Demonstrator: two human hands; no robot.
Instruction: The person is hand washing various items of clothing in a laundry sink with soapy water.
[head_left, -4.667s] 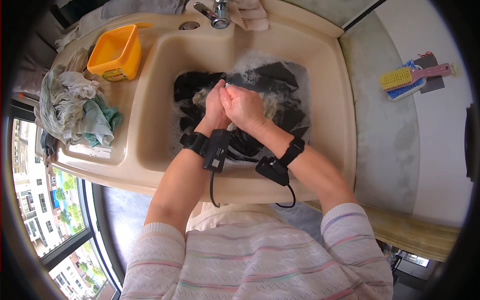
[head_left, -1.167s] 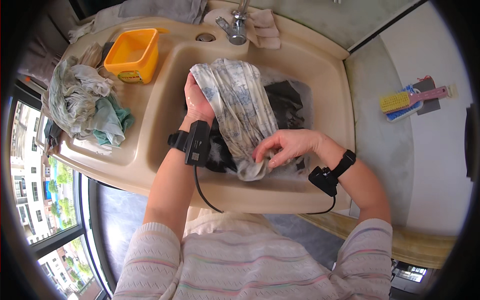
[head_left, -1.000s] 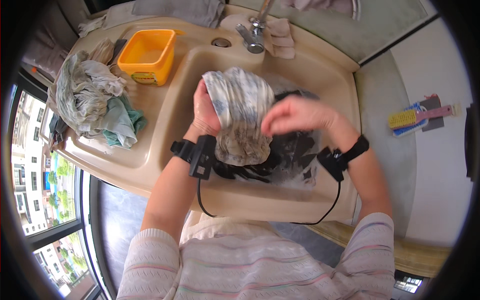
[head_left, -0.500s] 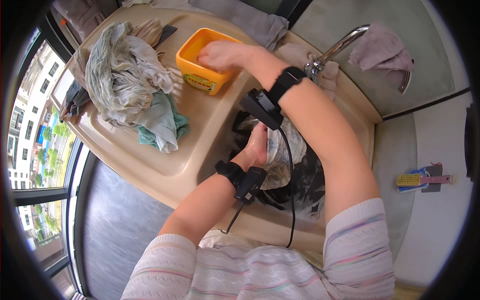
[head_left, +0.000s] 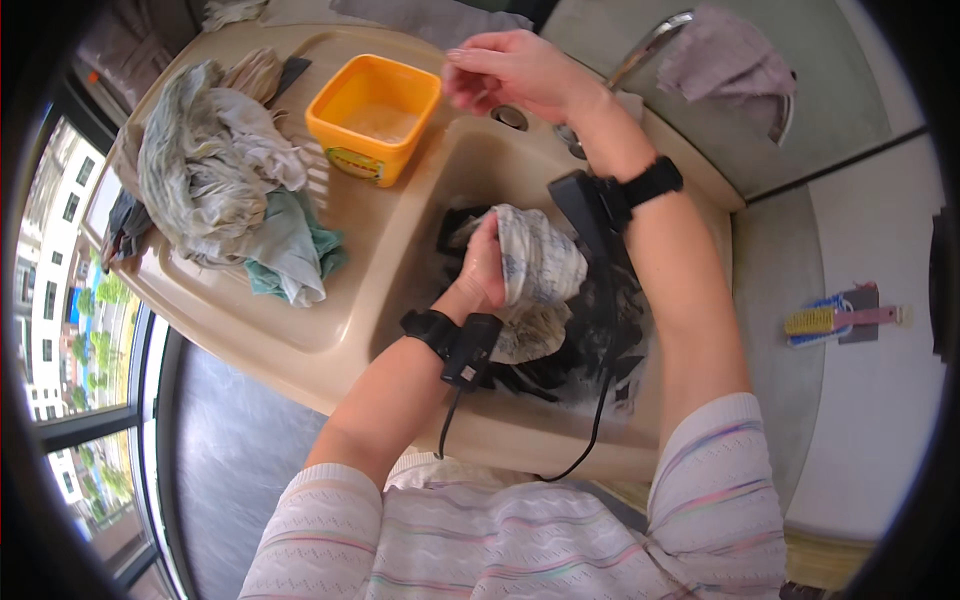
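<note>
- Lifted out of the orange tub (head_left: 398, 155) since half a second ago, the right hand (head_left: 515, 78) now stands just beside the tub's rim, at twelve o'clock in the head view.
- Around: a heap of pale cloths (head_left: 210, 175) lies at ten o'clock on the drainboard (head_left: 335, 320), with a green cloth (head_left: 305, 235) at its lower edge; a brush (head_left: 812, 321) hangs at three o'clock, and a greyish-pink cloth (head_left: 725, 65) drapes over the metal spout (head_left: 650, 47) between one and two.
- In the way: the person's right wrist hides part of the tap, and a black cable (head_left: 607, 335) crosses the basin (head_left: 480, 155).
- Right hand: fingers loosely bent, slightly blurred; whether they pinch anything cannot be told.
- Left hand (head_left: 484, 265): grips the patterned cloth (head_left: 542, 255) just off centre, toward one o'clock, its fingers mostly covered by it.
- Containers: a pale layer shows inside the tub; the basin holds dark cloth (head_left: 625, 300) and suds beneath the patterned cloth.
</note>
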